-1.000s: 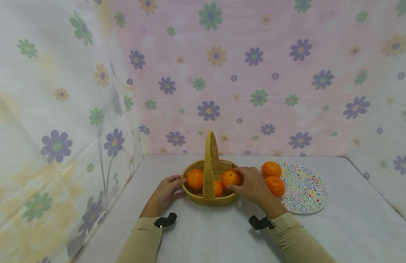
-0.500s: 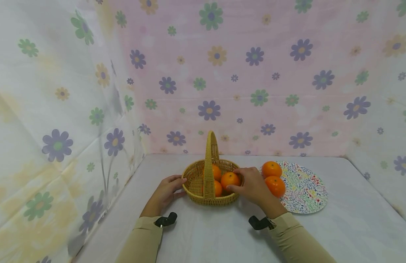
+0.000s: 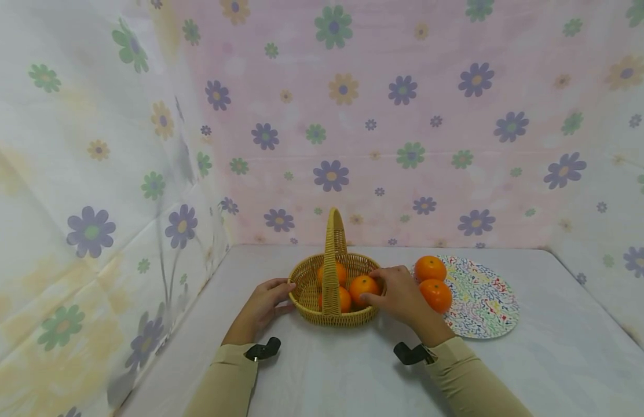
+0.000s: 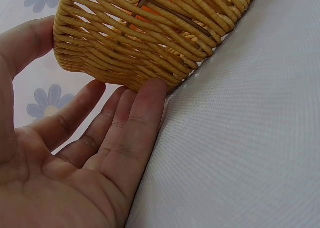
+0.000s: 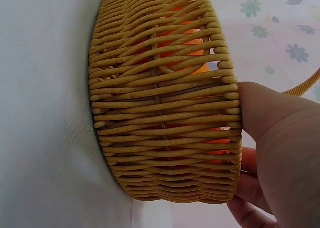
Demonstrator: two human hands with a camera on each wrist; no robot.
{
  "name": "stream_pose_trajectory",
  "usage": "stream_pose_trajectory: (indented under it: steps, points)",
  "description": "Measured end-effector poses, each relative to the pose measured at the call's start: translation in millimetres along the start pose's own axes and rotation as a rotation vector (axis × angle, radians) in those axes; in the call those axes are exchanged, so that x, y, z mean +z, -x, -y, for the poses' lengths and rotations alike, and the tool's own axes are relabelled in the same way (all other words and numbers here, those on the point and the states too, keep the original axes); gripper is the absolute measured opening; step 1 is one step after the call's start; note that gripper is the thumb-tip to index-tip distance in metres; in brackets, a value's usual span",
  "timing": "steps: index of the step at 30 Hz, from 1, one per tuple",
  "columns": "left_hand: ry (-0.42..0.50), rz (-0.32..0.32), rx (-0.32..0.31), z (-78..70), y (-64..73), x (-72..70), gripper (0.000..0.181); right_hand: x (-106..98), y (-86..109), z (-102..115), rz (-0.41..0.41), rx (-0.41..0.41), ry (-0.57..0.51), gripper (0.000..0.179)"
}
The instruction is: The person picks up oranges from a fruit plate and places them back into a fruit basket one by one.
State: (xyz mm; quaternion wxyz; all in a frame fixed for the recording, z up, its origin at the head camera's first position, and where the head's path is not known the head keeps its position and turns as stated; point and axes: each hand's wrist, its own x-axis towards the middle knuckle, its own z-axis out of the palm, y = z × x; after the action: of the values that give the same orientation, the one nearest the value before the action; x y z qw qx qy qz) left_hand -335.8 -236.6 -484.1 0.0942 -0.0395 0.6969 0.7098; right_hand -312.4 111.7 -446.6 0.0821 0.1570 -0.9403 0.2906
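Observation:
A yellow woven basket (image 3: 335, 318) with a tall arched handle stands on the table, holding several oranges. My left hand (image 3: 262, 304) holds the basket's left side: in the left wrist view its thumb (image 4: 35, 40) reaches the rim and the fingers (image 4: 145, 108) lie against the lower wall. Reaching over the right rim, my right hand (image 3: 402, 295) grips an orange (image 3: 362, 288) between thumb and fingers. Two other oranges, one behind (image 3: 339, 271) and one in front (image 3: 345, 300), sit near the handle and are partly hidden by it. In the right wrist view the wicker wall (image 5: 165, 103) hides most of the fruit.
To the right lies a flat round board (image 3: 483, 301) with a multicoloured speckled pattern. Two oranges, a rear one (image 3: 430, 269) and a front one (image 3: 435, 295), sit at its left edge. Flower-print cloth (image 3: 353, 133) hangs behind and at both sides of the white table (image 3: 322, 370).
The orange at the basket's left side has rolled right to behind the handle. The orange in my right hand has shifted slightly left. Both hands have stayed nearly in place.

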Motion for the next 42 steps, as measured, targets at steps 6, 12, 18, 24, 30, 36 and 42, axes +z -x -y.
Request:
stream_pose_trajectory:
  steps: [6,12,18,24,30,36,42]
  points:
    - [0.000,0.000,0.001,0.1,0.8,0.1,0.047,0.0,-0.7,0.3,0.002,0.003,0.001,0.058]
    - [-0.001,0.001,0.000,-0.1,0.5,0.1,0.047,-0.5,-0.4,1.2,-0.002,-0.005,0.001,0.055]
    - [-0.009,0.009,0.003,-1.1,1.2,-0.3,0.050,-1.1,0.1,1.1,-0.004,-0.016,-0.005,0.052]
    - [-0.012,0.009,0.002,-1.9,2.4,0.4,0.049,-3.9,-0.9,0.1,-0.004,-0.030,-0.012,0.047]
    - [-0.001,0.008,0.010,-2.0,2.9,1.0,0.049,-9.1,-1.5,0.0,-0.021,-0.043,-0.055,0.037]
    - [-0.001,0.003,0.010,-1.5,2.4,0.9,0.049,-13.4,-2.6,-3.6,-0.045,-0.060,-0.070,0.031]
    - [-0.004,0.002,0.009,-0.7,1.4,0.6,0.049,-17.1,-3.0,-7.1,-0.061,-0.046,-0.070,0.031]
